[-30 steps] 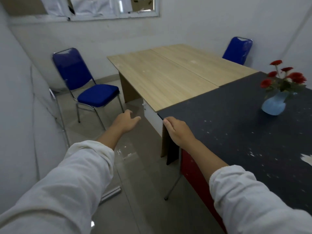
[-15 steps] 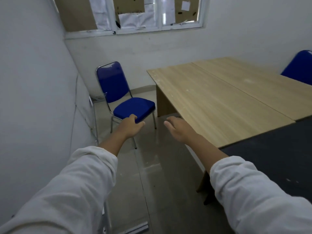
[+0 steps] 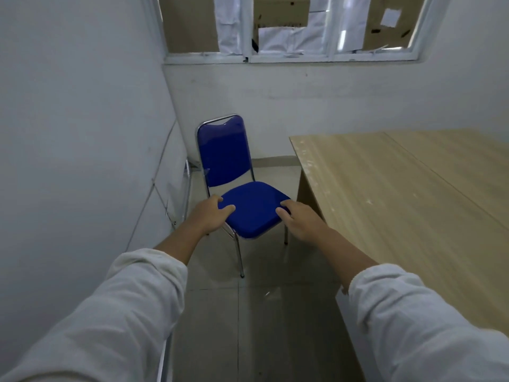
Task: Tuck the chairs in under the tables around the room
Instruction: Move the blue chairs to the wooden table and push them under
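A blue padded chair [image 3: 254, 213] with a chrome frame stands in the corner, left of the light wooden table [image 3: 399, 205], angled toward its end and not under it. Both my arms, in white sleeves, reach out toward the seat. My left hand [image 3: 210, 217] lies over the seat's left front edge, fingers loosely spread. My right hand [image 3: 300, 224] lies over the seat's right front corner, fingers relaxed. Whether either hand touches the seat I cannot tell.
A white wall [image 3: 82, 161] runs close along the left, with a thin cable down it. A papered-over window [image 3: 292, 26] sits high on the far wall. Tiled floor [image 3: 248, 326] lies between me, the chair and the table.
I have moved forward and turned left toward the chair. The dark table, the vase and the second blue chair have left the view. Both hands now overlap the seat.
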The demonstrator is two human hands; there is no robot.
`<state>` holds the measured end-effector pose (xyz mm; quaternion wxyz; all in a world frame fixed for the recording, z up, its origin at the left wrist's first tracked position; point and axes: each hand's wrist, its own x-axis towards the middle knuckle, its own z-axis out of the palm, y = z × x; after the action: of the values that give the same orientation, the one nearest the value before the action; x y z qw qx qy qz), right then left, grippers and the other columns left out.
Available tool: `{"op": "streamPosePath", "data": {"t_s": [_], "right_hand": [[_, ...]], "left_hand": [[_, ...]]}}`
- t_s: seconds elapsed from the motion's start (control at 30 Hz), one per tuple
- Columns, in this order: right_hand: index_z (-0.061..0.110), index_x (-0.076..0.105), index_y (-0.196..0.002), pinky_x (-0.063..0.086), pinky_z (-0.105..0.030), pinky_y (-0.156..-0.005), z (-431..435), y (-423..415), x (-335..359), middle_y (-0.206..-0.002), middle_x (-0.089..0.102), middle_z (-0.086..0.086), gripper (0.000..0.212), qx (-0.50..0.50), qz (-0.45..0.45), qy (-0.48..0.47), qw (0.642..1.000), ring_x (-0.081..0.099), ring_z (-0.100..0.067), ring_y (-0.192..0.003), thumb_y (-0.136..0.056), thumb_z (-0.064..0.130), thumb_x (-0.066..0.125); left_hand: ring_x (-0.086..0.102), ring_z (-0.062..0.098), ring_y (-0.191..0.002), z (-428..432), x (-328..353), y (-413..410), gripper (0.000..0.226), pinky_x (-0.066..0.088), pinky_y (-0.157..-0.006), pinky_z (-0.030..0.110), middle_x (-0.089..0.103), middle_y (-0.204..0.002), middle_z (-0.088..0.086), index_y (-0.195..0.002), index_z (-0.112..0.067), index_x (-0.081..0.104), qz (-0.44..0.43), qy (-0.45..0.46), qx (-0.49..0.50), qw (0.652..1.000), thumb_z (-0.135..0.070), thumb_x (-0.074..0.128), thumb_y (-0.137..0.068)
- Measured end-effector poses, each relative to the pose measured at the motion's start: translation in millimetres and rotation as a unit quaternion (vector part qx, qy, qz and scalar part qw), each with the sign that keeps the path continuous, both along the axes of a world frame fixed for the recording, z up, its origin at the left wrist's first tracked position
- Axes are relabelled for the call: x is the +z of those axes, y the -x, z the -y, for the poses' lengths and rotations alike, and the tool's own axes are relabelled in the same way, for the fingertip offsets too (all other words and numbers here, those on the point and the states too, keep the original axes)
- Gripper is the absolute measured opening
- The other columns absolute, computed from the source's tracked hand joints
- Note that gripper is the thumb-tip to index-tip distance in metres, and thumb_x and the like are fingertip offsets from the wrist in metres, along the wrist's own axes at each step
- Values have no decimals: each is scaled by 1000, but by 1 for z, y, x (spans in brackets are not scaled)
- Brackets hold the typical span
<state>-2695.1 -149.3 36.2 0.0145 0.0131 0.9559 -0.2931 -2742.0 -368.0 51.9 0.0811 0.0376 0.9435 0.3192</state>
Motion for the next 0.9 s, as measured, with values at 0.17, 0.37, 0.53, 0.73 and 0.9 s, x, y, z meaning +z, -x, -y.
{"op": "streamPosePath", "data": {"t_s": [0.17, 0.37, 0.53, 0.73, 0.9], "right_hand": [[12, 39, -143, 42, -31, -97, 6, 81, -7, -138, 52, -9, 51, 29, 23, 5, 999, 53, -22, -121, -101, 40, 34], [13, 35, -145, 37, -30, -103, 26, 166, -23, -147, 45, -6, 52, 50, 35, 12, 998, 44, -21, -132, -101, 39, 35], [13, 36, -145, 36, -30, -104, 44, 242, -38, -147, 44, -6, 52, 45, 36, 38, 998, 44, -20, -132, -100, 39, 37], [10, 36, -144, 37, -30, -102, 78, 344, -48, -145, 46, -9, 50, -6, 54, 76, 996, 45, -22, -129, -101, 37, 37], [9, 37, -143, 40, -30, -99, 100, 404, -59, -142, 48, -10, 48, -32, 77, 98, 992, 48, -23, -125, -101, 33, 38]], "left_hand": [[49, 28, -125, 17, 1, 64, 58, 40, -93, 33, 47, -142, 14, -141, -8, 39, 16, -14, 39, 999, -43, 48, -95], [44, 29, -130, 53, -7, 152, 59, 38, -99, 34, 41, -148, 14, -144, -10, 36, 29, -29, 86, 995, -40, 48, -95], [46, 30, -129, 87, -13, 236, 60, 39, -100, 35, 43, -145, 16, -143, -9, 38, 28, -29, 88, 995, -42, 50, -94], [45, 31, -130, 132, -10, 359, 62, 38, -102, 35, 43, -146, 17, -143, -8, 38, 41, 3, 63, 997, -44, 49, -95], [45, 30, -130, 145, -11, 437, 60, 37, -101, 34, 43, -146, 17, -143, -9, 38, 45, 18, 36, 998, -43, 49, -95]]}}
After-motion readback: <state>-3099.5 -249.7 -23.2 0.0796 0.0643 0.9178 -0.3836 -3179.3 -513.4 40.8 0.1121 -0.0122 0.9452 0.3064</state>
